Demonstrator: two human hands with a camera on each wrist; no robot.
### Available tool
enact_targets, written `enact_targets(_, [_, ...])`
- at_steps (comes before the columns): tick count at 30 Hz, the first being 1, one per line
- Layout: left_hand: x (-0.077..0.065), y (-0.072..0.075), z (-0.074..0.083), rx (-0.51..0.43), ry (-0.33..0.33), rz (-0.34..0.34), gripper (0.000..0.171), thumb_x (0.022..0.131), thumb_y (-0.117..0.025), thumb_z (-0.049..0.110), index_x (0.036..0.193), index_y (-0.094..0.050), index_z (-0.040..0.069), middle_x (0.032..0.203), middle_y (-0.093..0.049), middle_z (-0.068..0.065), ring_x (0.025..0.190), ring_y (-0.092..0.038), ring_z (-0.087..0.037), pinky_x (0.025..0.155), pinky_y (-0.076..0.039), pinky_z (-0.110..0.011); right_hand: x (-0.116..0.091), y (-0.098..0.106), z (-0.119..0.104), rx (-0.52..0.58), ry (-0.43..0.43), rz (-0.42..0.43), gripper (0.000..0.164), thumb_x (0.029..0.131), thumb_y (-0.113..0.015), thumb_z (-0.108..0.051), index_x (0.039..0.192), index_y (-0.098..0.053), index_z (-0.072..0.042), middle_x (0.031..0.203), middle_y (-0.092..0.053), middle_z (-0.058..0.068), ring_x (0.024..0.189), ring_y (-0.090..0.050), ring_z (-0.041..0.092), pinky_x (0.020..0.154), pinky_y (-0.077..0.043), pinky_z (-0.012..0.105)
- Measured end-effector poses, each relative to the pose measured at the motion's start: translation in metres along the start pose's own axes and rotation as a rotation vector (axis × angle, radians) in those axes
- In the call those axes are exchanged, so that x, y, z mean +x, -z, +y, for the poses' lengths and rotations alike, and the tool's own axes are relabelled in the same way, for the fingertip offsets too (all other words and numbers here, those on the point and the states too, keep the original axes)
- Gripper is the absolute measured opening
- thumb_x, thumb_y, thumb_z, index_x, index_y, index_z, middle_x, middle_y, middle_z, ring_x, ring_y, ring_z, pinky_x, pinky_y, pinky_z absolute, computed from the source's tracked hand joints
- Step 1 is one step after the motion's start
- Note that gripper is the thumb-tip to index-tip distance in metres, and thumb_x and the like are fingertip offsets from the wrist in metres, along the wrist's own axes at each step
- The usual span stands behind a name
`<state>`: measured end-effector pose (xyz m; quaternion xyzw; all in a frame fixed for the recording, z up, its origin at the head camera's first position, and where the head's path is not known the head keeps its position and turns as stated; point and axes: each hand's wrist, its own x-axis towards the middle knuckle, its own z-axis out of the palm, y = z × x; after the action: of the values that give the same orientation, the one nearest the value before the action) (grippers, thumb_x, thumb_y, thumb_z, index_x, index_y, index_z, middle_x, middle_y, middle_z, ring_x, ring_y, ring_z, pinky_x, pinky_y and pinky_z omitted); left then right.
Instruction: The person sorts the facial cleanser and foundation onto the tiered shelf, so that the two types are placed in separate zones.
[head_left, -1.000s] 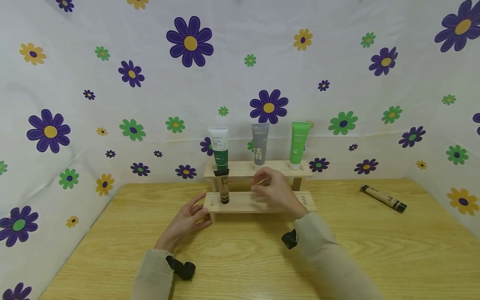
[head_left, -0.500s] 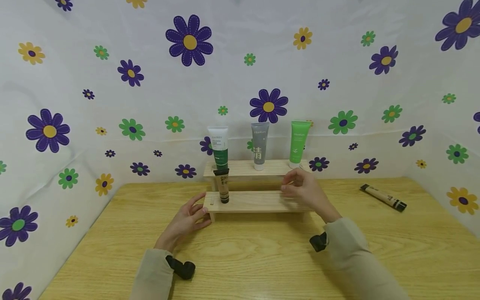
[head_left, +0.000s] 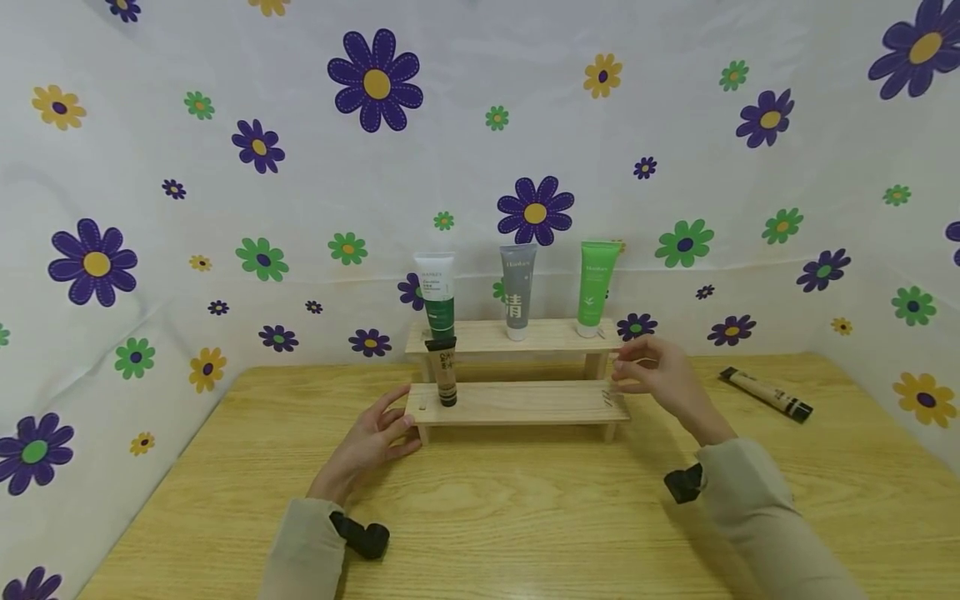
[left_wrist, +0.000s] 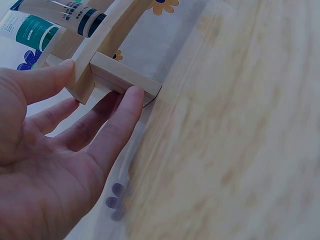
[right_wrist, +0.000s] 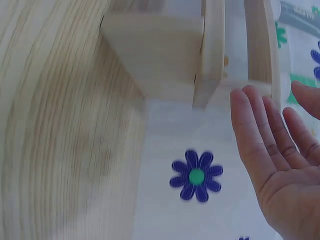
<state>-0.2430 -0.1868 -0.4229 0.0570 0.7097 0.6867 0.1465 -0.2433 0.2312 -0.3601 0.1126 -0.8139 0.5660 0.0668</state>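
A two-tier wooden stand [head_left: 525,403] stands on the table. My left hand [head_left: 369,435] grips its lower left end; in the left wrist view the thumb lies on the board's end and the fingers are at the leg [left_wrist: 122,75]. At the stand's right end is my right hand [head_left: 667,383], holding nothing, fingers loosely extended beside the boards in the right wrist view. One small beige tube with black ends [head_left: 446,371] stands upright on the lower tier, at the left. The upper tier bears a white-and-green tube [head_left: 438,292], a grey tube [head_left: 517,292] and a bright green tube [head_left: 597,287].
Another beige tube with black ends [head_left: 765,394] lies on the wood-grain table [head_left: 480,517], right of the stand. White cloth [head_left: 450,167] printed with flowers hangs behind and at both sides. Black wrist cameras [head_left: 360,535] sit at both cuffs.
My right hand has moved rightward along the lower tier, from near its middle to just past the right end. The left hand and the tubes have stayed in place.
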Motion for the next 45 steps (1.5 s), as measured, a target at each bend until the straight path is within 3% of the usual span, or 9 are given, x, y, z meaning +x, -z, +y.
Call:
enact_targets(18, [0.004, -0.001, -0.001, 0.007, -0.004, -0.014, 0.058, 0.109, -0.04, 0.0, 0.162, -0.019, 0.008, 0.152, -0.035, -0.034, 0.135, -0.043, -0.049, 0.102, -0.051, -0.047, -0.019, 0.08, 0.025, -0.136, -0.095, 0.038, 0.032, 0.104, -0.056, -0.005, 0.122, -0.047, 0.02, 0.106, -0.064, 0.017, 0.082, -0.068, 0.002, 0.073, -0.061, 0.025])
enact_targets(25, [0.004, -0.002, -0.001, 0.011, -0.005, -0.016, 0.058, 0.109, -0.041, 0.001, 0.162, -0.019, 0.008, 0.152, -0.035, -0.034, 0.135, -0.043, -0.049, 0.102, -0.05, -0.047, -0.024, 0.115, 0.043, -0.204, -0.115, 0.106, 0.029, 0.103, -0.056, -0.003, 0.118, -0.049, 0.021, 0.095, -0.065, -0.001, 0.076, -0.066, 0.0, 0.068, -0.06, 0.023])
enact_targets(33, [0.004, -0.003, 0.002, 0.011, 0.001, -0.015, 0.058, 0.109, -0.042, 0.001, 0.162, -0.02, 0.009, 0.152, -0.036, -0.033, 0.135, -0.043, -0.048, 0.103, -0.05, -0.047, -0.032, 0.149, 0.056, -0.34, -0.105, 0.185, 0.036, 0.103, -0.056, -0.007, 0.123, -0.047, 0.022, 0.091, -0.064, -0.009, 0.074, -0.06, -0.008, 0.065, -0.059, 0.02])
enact_targets(35, [0.004, -0.003, 0.002, 0.012, 0.001, -0.012, 0.058, 0.109, -0.041, 0.001, 0.162, -0.02, 0.009, 0.152, -0.036, -0.033, 0.135, -0.043, -0.048, 0.103, -0.049, -0.048, -0.035, 0.155, 0.058, -0.393, -0.109, 0.205, 0.038, 0.103, -0.058, -0.01, 0.122, -0.049, 0.021, 0.092, -0.065, -0.004, 0.073, -0.057, -0.01, 0.063, -0.057, 0.018])
enact_targets(41, [0.003, -0.003, 0.004, 0.013, 0.011, -0.003, 0.058, 0.109, -0.041, 0.001, 0.162, -0.02, 0.009, 0.152, -0.036, -0.033, 0.135, -0.043, -0.048, 0.103, -0.049, -0.048, -0.044, 0.169, 0.074, -0.509, -0.153, 0.224, 0.04, 0.103, -0.058, -0.014, 0.121, -0.052, 0.021, 0.103, -0.063, 0.032, 0.071, -0.048, -0.013, 0.059, -0.051, 0.016])
enact_targets(45, [0.002, -0.003, 0.004, 0.01, 0.021, 0.002, 0.058, 0.109, -0.041, 0.001, 0.162, -0.02, 0.009, 0.152, -0.036, -0.032, 0.136, -0.042, -0.048, 0.104, -0.048, -0.048, -0.048, 0.175, 0.084, -0.525, -0.173, 0.205, 0.04, 0.104, -0.057, -0.014, 0.121, -0.051, 0.022, 0.109, -0.061, 0.038, 0.074, -0.041, -0.018, 0.059, -0.045, 0.015])
